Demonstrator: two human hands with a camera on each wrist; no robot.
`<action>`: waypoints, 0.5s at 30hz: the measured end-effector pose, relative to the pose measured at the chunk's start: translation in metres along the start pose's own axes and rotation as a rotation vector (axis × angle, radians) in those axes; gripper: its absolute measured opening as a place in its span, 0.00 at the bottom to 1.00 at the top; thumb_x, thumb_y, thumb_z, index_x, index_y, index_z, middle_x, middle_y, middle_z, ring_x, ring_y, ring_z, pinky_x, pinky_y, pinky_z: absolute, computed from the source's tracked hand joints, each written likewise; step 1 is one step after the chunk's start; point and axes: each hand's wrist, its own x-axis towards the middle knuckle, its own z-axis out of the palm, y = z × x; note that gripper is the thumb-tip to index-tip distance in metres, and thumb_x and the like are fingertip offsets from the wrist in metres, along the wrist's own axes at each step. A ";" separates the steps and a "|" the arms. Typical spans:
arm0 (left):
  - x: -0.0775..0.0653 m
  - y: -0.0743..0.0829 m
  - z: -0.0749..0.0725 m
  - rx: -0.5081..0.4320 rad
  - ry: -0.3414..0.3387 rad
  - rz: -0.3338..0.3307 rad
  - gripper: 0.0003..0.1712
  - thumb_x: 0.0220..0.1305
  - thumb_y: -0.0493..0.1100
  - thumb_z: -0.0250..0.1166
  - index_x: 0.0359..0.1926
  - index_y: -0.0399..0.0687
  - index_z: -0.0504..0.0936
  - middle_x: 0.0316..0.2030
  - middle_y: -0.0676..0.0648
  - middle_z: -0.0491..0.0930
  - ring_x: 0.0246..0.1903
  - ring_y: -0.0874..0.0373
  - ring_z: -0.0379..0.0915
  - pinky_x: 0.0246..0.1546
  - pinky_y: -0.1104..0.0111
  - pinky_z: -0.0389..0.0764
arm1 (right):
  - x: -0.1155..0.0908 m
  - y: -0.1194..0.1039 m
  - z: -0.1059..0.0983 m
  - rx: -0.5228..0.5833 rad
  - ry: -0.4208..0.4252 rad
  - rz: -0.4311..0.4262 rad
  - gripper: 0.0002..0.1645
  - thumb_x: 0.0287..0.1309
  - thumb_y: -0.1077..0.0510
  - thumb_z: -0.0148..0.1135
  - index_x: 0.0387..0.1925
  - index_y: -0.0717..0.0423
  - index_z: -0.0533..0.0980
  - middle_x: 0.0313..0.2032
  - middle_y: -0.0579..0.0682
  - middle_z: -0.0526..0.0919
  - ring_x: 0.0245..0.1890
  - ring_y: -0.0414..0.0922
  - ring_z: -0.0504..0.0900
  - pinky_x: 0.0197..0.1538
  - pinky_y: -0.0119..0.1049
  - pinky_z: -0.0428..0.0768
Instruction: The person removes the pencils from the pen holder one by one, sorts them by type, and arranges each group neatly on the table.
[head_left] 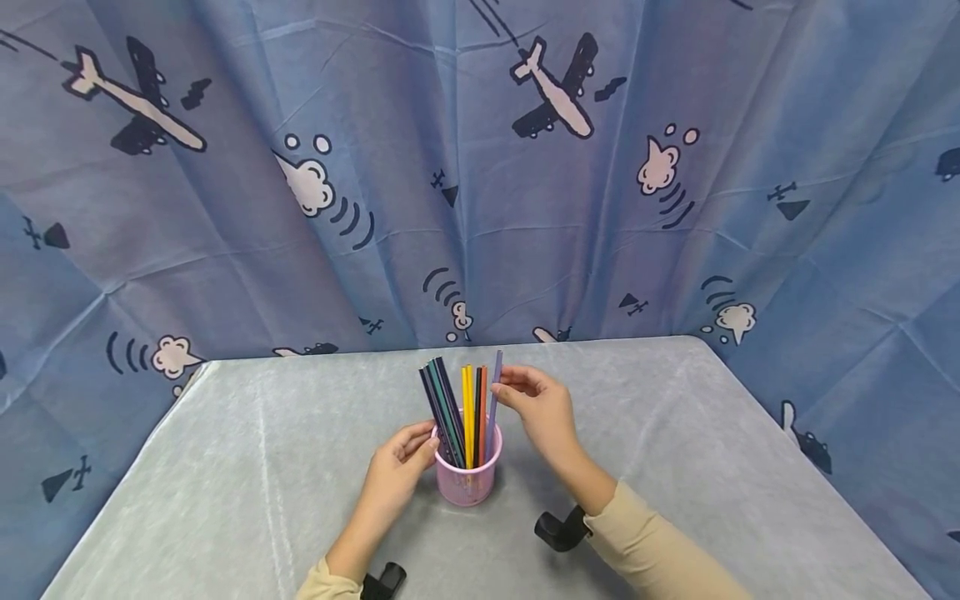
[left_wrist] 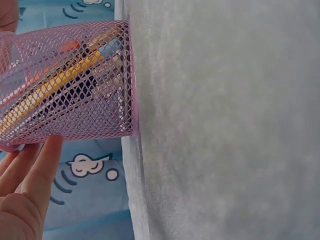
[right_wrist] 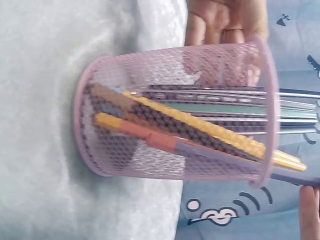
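A pink mesh pencil cup (head_left: 465,483) stands upright on the table, holding several coloured pencils. Dark and teal pencils (head_left: 441,408) lean left; yellow pencils (head_left: 468,408) and an orange pencil (head_left: 483,408) sit in the middle and right. My right hand (head_left: 543,408) pinches a purple pencil (head_left: 497,379) near its top, between thumb and fingers. That pencil's lower part is inside the cup, seen through the mesh in the right wrist view. My left hand (head_left: 397,462) touches the cup's left side near the rim, its fingers (left_wrist: 42,170) fairly straight in the left wrist view.
The table (head_left: 300,442) has a pale grey cover. A blue curtain (head_left: 480,167) with printed planes and clouds hangs behind it. Black wrist-worn devices (head_left: 558,531) show below both hands.
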 end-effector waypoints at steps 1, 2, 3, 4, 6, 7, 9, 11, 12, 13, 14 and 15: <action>0.000 0.000 0.000 -0.002 0.000 -0.002 0.22 0.70 0.39 0.61 0.59 0.29 0.76 0.55 0.31 0.80 0.52 0.42 0.82 0.50 0.69 0.87 | 0.001 -0.002 -0.001 0.006 0.001 -0.006 0.16 0.56 0.66 0.70 0.46 0.66 0.82 0.41 0.62 0.87 0.35 0.38 0.86 0.45 0.30 0.88; 0.000 0.000 0.000 -0.001 -0.001 -0.001 0.22 0.70 0.39 0.61 0.59 0.29 0.76 0.55 0.31 0.80 0.52 0.42 0.82 0.50 0.69 0.87 | 0.001 -0.004 -0.002 0.011 0.003 -0.010 0.16 0.56 0.66 0.70 0.47 0.66 0.82 0.41 0.62 0.87 0.35 0.37 0.86 0.45 0.30 0.88; 0.000 0.000 0.000 -0.001 -0.001 -0.002 0.22 0.70 0.39 0.61 0.59 0.29 0.76 0.55 0.31 0.80 0.52 0.42 0.82 0.50 0.70 0.87 | 0.001 -0.006 -0.002 0.017 0.002 -0.014 0.16 0.56 0.66 0.70 0.47 0.67 0.82 0.41 0.62 0.87 0.35 0.36 0.86 0.45 0.30 0.88; 0.000 0.000 0.000 -0.002 0.000 -0.002 0.21 0.70 0.39 0.61 0.59 0.29 0.76 0.55 0.31 0.80 0.51 0.42 0.82 0.49 0.70 0.87 | 0.001 -0.007 -0.003 0.023 0.002 -0.015 0.16 0.56 0.66 0.70 0.47 0.66 0.82 0.41 0.62 0.87 0.35 0.36 0.86 0.45 0.30 0.88; 0.001 0.000 0.000 -0.003 0.001 0.000 0.21 0.70 0.38 0.61 0.59 0.29 0.76 0.55 0.30 0.80 0.51 0.42 0.82 0.49 0.70 0.87 | 0.001 -0.011 -0.004 0.032 0.000 -0.022 0.16 0.56 0.66 0.70 0.47 0.67 0.82 0.41 0.62 0.87 0.35 0.35 0.86 0.45 0.30 0.88; 0.001 -0.001 0.000 -0.003 0.001 0.001 0.21 0.70 0.38 0.61 0.59 0.28 0.76 0.55 0.30 0.80 0.51 0.42 0.82 0.49 0.70 0.87 | 0.001 -0.012 -0.005 0.035 -0.001 -0.023 0.15 0.56 0.66 0.70 0.46 0.67 0.82 0.40 0.62 0.87 0.35 0.35 0.86 0.45 0.30 0.88; 0.001 -0.001 0.000 -0.004 0.003 0.001 0.21 0.70 0.38 0.61 0.59 0.28 0.76 0.55 0.30 0.80 0.51 0.42 0.82 0.49 0.70 0.87 | 0.001 -0.014 -0.006 0.041 -0.004 -0.025 0.15 0.56 0.66 0.70 0.46 0.67 0.82 0.40 0.61 0.87 0.35 0.35 0.86 0.45 0.30 0.88; 0.001 -0.001 0.000 -0.006 0.003 0.002 0.21 0.70 0.38 0.61 0.59 0.28 0.76 0.55 0.30 0.80 0.52 0.42 0.82 0.49 0.70 0.87 | 0.002 -0.016 -0.007 0.043 -0.001 -0.029 0.15 0.56 0.66 0.70 0.46 0.67 0.82 0.40 0.61 0.87 0.34 0.35 0.86 0.45 0.30 0.88; 0.002 -0.001 0.000 -0.007 0.002 0.002 0.21 0.70 0.38 0.61 0.59 0.28 0.76 0.55 0.30 0.80 0.52 0.42 0.82 0.49 0.70 0.87 | 0.002 -0.017 -0.008 0.047 0.000 -0.030 0.14 0.56 0.66 0.70 0.46 0.67 0.82 0.40 0.60 0.87 0.34 0.34 0.86 0.45 0.30 0.88; 0.002 -0.001 0.000 -0.009 0.002 0.002 0.21 0.70 0.38 0.61 0.59 0.28 0.76 0.55 0.30 0.80 0.52 0.42 0.82 0.49 0.70 0.87 | 0.002 -0.018 -0.009 0.047 0.004 -0.034 0.14 0.56 0.66 0.70 0.46 0.66 0.82 0.40 0.60 0.87 0.34 0.34 0.86 0.45 0.30 0.88; 0.002 -0.001 0.000 -0.010 0.002 0.001 0.21 0.70 0.38 0.61 0.59 0.28 0.76 0.55 0.30 0.80 0.52 0.42 0.82 0.49 0.70 0.87 | 0.003 -0.019 -0.010 0.046 0.007 -0.039 0.14 0.56 0.67 0.70 0.46 0.66 0.82 0.40 0.61 0.87 0.34 0.34 0.86 0.45 0.30 0.88; 0.001 -0.002 0.000 -0.012 0.000 0.002 0.21 0.70 0.38 0.61 0.59 0.28 0.75 0.55 0.30 0.80 0.52 0.42 0.82 0.49 0.70 0.87 | 0.003 -0.020 -0.011 0.043 0.012 -0.043 0.14 0.56 0.66 0.70 0.46 0.66 0.82 0.40 0.61 0.87 0.34 0.34 0.86 0.44 0.30 0.88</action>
